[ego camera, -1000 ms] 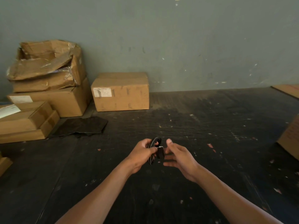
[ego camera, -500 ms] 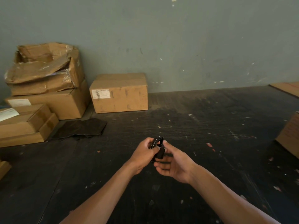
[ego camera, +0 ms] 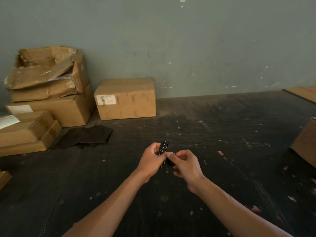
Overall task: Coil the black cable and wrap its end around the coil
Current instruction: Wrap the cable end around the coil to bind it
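A small coil of black cable (ego camera: pixel 163 148) stands on edge between my hands, above the dark floor. My left hand (ego camera: pixel 151 159) pinches the coil from the left, thumb across its middle. My right hand (ego camera: pixel 185 165) is closed on the cable's end at the coil's right side, where a small light tip (ego camera: pixel 171 153) shows by my fingertips. The lower part of the coil is hidden behind my fingers. Both forearms reach in from the bottom edge.
A sealed cardboard box (ego camera: pixel 125 98) sits by the grey wall. A pile of boxes (ego camera: pixel 43 93), the top one crushed, stands at the left. Dark flat sheets (ego camera: pixel 83 136) lie on the floor before them. Another box (ego camera: pixel 305 144) is at the right edge.
My right hand has closed its fingers and pinched the cable end beside the coil. The coil has turned more edge-on in my left hand.
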`<state>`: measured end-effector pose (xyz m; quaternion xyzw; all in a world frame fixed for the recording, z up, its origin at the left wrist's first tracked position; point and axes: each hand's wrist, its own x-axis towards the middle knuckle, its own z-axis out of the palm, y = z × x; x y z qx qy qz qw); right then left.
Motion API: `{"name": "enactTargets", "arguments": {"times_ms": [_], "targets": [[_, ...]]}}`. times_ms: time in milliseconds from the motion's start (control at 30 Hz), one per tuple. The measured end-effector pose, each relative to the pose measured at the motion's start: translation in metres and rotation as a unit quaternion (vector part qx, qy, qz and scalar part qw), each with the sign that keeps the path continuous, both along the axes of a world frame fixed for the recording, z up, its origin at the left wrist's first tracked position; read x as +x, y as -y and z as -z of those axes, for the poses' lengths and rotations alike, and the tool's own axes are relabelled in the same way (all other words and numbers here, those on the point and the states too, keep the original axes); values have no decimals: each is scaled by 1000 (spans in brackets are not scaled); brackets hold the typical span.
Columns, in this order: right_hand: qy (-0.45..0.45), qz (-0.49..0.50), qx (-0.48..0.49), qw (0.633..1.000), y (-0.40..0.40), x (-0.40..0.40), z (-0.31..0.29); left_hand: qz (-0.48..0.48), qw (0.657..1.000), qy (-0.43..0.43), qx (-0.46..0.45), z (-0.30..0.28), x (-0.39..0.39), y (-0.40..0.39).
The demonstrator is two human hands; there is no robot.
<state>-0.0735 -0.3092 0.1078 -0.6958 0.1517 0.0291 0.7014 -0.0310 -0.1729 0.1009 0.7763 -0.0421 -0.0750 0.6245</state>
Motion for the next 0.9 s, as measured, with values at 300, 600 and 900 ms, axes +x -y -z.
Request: {"name": "enactTargets", "arguments": {"times_ms": [300, 600, 900], "targets": [[98, -17, -110, 989, 4, 0, 10, -45, 997, -47, -29, 2, 0, 5], [316, -73, -278, 904, 8, -9, 27, -53, 985, -120, -110, -4, -2, 11], [353, -16, -275, 894, 15, -6, 27, -87, 974, -131, -161, -9, -1, 18]]}}
